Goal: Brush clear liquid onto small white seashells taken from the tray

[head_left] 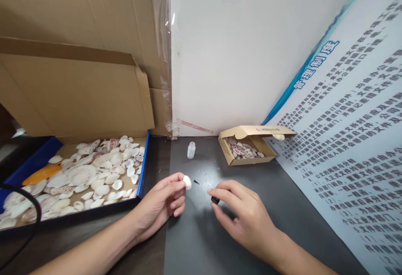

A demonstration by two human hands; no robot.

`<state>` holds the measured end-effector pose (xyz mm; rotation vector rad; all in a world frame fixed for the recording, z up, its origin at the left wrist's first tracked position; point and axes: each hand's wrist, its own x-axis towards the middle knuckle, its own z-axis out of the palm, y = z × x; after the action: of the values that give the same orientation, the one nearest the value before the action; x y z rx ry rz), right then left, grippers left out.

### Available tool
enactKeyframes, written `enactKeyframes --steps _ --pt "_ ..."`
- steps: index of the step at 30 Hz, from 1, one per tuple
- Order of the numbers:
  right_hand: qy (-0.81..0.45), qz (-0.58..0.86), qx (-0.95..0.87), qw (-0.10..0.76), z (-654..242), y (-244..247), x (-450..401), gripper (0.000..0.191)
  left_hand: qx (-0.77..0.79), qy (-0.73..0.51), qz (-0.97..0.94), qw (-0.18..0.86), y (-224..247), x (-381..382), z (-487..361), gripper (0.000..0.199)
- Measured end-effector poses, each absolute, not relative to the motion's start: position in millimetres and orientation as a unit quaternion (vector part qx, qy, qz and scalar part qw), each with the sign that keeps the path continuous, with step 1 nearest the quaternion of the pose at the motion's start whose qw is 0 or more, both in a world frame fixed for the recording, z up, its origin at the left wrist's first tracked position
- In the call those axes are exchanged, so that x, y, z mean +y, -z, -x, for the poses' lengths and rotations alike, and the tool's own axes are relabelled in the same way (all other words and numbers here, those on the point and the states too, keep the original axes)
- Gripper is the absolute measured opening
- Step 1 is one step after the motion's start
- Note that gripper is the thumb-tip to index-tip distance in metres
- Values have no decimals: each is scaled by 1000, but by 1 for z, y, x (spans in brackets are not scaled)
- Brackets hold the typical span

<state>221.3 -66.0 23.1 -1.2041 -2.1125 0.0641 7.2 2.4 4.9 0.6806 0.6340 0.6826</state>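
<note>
My left hand (168,195) pinches a small white ribbed seashell (187,182) between thumb and fingertips. In my right hand (240,208) is a black brush cap (215,200), gripped by thumb and fingers. Its dark brush tip (196,182) points at the shell, a little to the right of it with a small gap between; the stem is hard to make out. Beyond both hands, a small uncapped bottle (191,151) with whitish contents stands upright on the dark table (194,241).
On the left, a blue-sided box (143,170) with a raised cardboard lid holds many seashells (103,174). A smaller cardboard box (248,161) of shells sits at the back right, its lid partly raised. A black cable (37,208) curves at the left edge. A printed poster (345,141) stands at right.
</note>
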Motion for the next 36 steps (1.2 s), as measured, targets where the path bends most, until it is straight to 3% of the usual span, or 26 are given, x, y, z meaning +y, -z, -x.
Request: enactKeyframes --steps 5,11,16,36 --pt "-32 475 -802 361 -228 -28 -64 18 300 -333 -352 822 -7 0 -9 20" --pt "-57 471 -821 317 -222 -38 -54 14 298 -344 -357 816 -5 0 -8 19" --pt "-33 398 -845 355 -219 -29 -35 12 297 -348 -346 819 -5 1 -8 14" --pt "-31 409 -843 348 -226 -20 -40 16 293 -337 -309 840 -5 3 -7 8"
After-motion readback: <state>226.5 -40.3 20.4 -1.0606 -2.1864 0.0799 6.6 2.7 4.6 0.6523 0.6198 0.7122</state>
